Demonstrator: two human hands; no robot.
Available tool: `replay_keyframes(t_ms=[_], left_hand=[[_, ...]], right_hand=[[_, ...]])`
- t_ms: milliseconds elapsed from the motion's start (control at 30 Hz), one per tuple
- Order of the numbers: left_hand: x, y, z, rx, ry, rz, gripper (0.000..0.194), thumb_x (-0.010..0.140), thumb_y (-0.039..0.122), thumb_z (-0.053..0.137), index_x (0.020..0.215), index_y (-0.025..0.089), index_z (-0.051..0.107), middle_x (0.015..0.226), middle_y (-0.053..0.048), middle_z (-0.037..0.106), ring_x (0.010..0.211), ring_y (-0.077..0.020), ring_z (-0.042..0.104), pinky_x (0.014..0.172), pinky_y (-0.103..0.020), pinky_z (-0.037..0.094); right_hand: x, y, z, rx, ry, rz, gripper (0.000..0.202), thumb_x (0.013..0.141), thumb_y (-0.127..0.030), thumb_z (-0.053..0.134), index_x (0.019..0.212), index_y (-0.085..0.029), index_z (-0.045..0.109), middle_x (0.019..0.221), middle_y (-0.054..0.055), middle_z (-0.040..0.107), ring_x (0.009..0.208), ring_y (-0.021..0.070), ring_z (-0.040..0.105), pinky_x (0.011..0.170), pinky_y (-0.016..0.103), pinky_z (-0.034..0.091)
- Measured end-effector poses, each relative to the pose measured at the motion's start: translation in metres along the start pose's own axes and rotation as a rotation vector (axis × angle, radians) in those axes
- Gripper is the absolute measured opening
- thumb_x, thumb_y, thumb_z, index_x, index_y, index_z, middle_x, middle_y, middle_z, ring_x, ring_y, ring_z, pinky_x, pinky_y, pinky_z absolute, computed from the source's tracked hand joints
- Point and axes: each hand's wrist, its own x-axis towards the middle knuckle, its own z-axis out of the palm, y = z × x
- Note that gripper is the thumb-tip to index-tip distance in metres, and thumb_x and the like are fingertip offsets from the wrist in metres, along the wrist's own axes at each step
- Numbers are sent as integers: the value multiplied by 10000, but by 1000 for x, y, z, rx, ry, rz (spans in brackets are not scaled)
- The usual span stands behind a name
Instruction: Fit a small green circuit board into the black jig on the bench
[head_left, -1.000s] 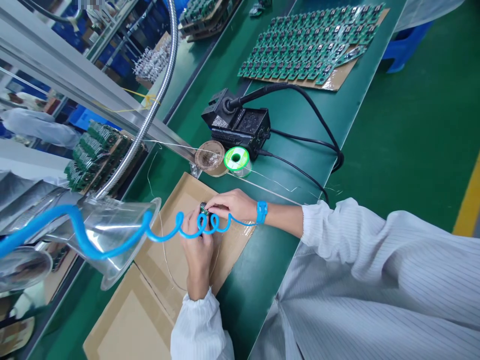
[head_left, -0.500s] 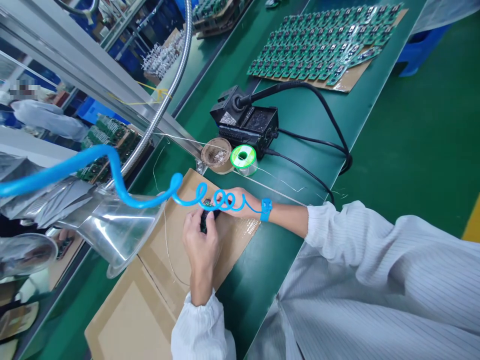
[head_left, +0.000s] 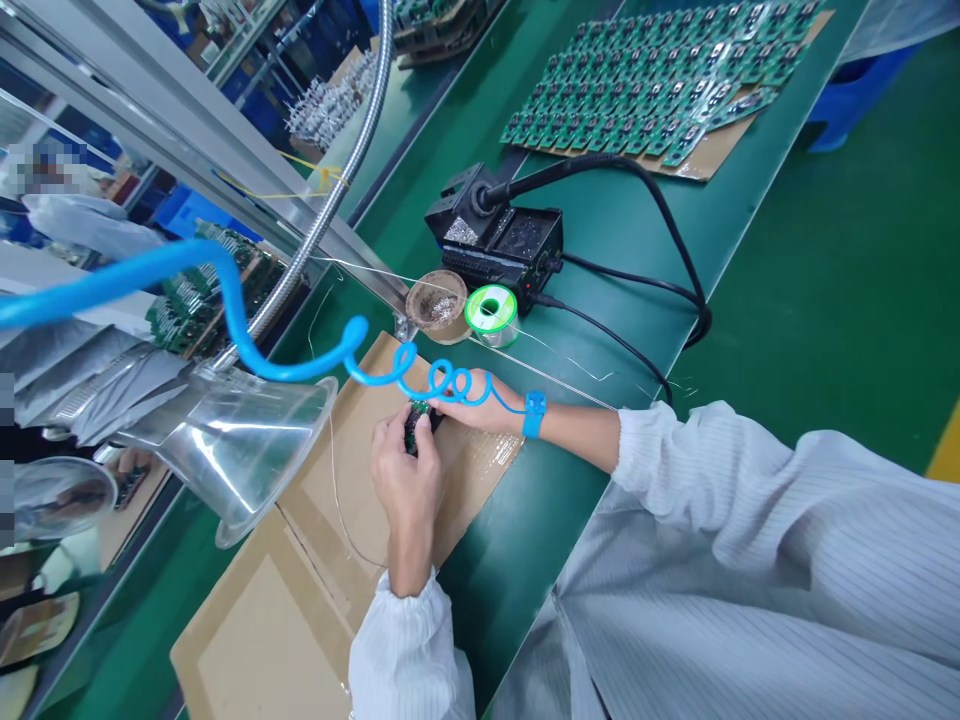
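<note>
Both hands pinch a small green circuit board (head_left: 417,418) over the cardboard sheet (head_left: 352,500): left hand (head_left: 405,470) below, right hand (head_left: 480,408) beside. The soldering iron (head_left: 525,180) sits parked in its stand, so soldering looks unstarted, though the board's joints are too small to judge.

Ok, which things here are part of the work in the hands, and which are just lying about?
In hand:
left hand
right hand
small circuit board, held by both
cardboard sheet beneath

Lying about:
soldering station
solder spool
tray of boards
fume funnel
</note>
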Motion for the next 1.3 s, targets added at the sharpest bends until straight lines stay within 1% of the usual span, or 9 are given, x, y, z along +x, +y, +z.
replay_keyframes(t_ms=[233, 400, 600, 900, 1000, 1100, 1200, 1267, 1300], left_hand=[[0, 4, -2, 18, -15, -12, 320, 984, 354, 552, 1192, 182, 725, 1123, -102, 720, 1017, -234, 677, 942, -389, 524], [0, 6, -2, 41, -24, -43, 341, 984, 358, 543, 1202, 167, 723, 1138, -107, 720, 1043, -236, 672, 951, -385, 517], [-1, 5, -1, 35, -17, -37, 332, 988, 352, 542, 1201, 170, 720, 1158, -107, 726, 1071, -239, 670, 963, -387, 512], [-1, 6, 0, 56, -16, -40, 343, 991, 367, 534, 1207, 176, 720, 1173, -106, 732, 1077, -241, 676, 964, -387, 515], [0, -1, -1, 41, -29, -10, 388, 992, 410, 517, 1207, 160, 721, 1169, -127, 735, 1098, -259, 679, 971, -402, 521], [-1, -20, -2, 65, -32, 34, 447, 988, 484, 492, 1186, 168, 737, 1139, -133, 747, 1086, -290, 690, 927, -414, 534], [0, -44, 7, 125, 70, 77, 484, 950, 580, 521, 1142, 208, 764, 1022, -104, 759, 919, -281, 714, 711, -361, 535], [1, -55, 17, 114, 191, 125, 474, 945, 579, 537, 1135, 207, 762, 989, -109, 743, 845, -263, 709, 638, -338, 519], [1, -56, 21, 72, 199, 172, 452, 960, 547, 535, 1173, 210, 749, 974, -105, 732, 837, -254, 703, 643, -332, 525]], right_hand=[[2, 1, 1, 27, -17, 17, 227, 1004, -349, 605, 901, -178, 714, 752, -12, 672, 687, 128, 549, 654, 245, 370], [2, 2, 3, 54, -3, 5, 247, 1000, -349, 598, 859, -174, 701, 745, -14, 654, 685, 125, 532, 663, 251, 370], [1, 0, 2, 101, 0, 4, 206, 996, -315, 596, 898, -170, 706, 770, -14, 671, 705, 124, 553, 657, 242, 367], [3, 2, 1, 71, -26, 33, 230, 997, -318, 604, 847, -170, 693, 770, -14, 658, 697, 123, 524, 679, 245, 367], [4, -2, 0, 38, -31, 68, 210, 994, -312, 623, 904, -163, 741, 779, -10, 688, 711, 124, 565, 671, 235, 373], [4, -10, -2, -29, -70, 142, 196, 972, -329, 678, 971, -177, 802, 824, 5, 744, 773, 142, 635, 675, 225, 396], [7, -12, -3, -40, -135, 191, 180, 953, -338, 716, 1055, -238, 826, 937, -7, 786, 861, 143, 676, 702, 208, 424], [8, -11, -6, 110, -146, 233, 250, 943, -321, 734, 1154, -210, 811, 962, 10, 785, 826, 118, 667, 732, 190, 461], [6, -12, -8, 210, -140, 264, 335, 916, -336, 771, 1219, -195, 789, 964, 17, 782, 796, 108, 659, 734, 184, 479]])
